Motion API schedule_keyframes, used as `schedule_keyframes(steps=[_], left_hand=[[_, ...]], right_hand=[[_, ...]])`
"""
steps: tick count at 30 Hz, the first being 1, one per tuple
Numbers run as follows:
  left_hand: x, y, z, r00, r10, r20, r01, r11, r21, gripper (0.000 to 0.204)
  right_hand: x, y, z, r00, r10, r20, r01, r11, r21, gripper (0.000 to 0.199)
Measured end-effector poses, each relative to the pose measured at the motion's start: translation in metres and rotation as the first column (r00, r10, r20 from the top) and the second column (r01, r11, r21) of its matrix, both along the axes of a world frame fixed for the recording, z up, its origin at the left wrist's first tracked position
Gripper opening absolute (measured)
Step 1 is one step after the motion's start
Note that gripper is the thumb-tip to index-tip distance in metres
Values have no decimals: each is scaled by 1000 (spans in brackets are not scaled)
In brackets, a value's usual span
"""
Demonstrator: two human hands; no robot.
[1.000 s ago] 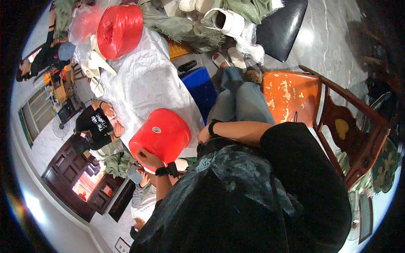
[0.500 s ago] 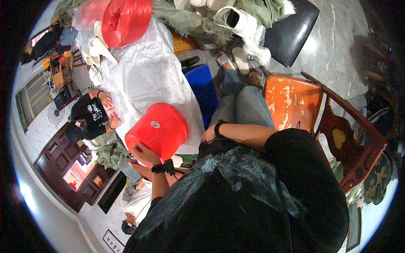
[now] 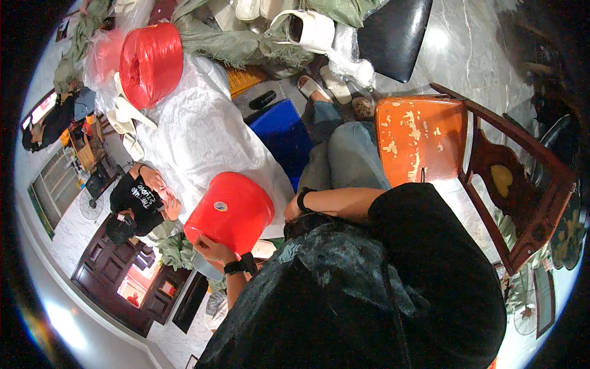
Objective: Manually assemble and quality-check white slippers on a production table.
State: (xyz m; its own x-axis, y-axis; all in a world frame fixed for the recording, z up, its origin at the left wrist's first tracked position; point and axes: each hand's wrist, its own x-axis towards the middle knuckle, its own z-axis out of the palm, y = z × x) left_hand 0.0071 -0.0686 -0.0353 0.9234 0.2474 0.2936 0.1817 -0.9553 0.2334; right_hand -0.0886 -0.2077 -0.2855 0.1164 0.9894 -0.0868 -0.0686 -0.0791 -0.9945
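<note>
In front of your chest, the red bucket [image 3: 230, 212] has drifted lower; your left hand [image 3: 212, 249] grips its rim, right hand [image 3: 294, 209] hidden, grip unclear.

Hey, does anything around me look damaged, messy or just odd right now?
Yes. The orange chair seat beside your knee is badly worn: pale patches show where its covering has flaked off. Beyond the white plastic sheet, green cloth and loose sandals lie scattered. Your left hand grips the red spool; it looks intact.
</note>
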Motion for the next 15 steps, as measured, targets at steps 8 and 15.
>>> schedule_keyframes(steps=[8, 15], left_hand=[[-3, -7, -1, 998, 60, -4, -60, 998, -11, 30], [0, -37, 4, 999, 40, -2, -40, 999, 28, 30]], right_hand=[[6, -41, 16, 997, -72, 22, 67, 983, 171, 27], [-19, -74, 8, 993, 22, -115, 0, 982, 190, 19]])
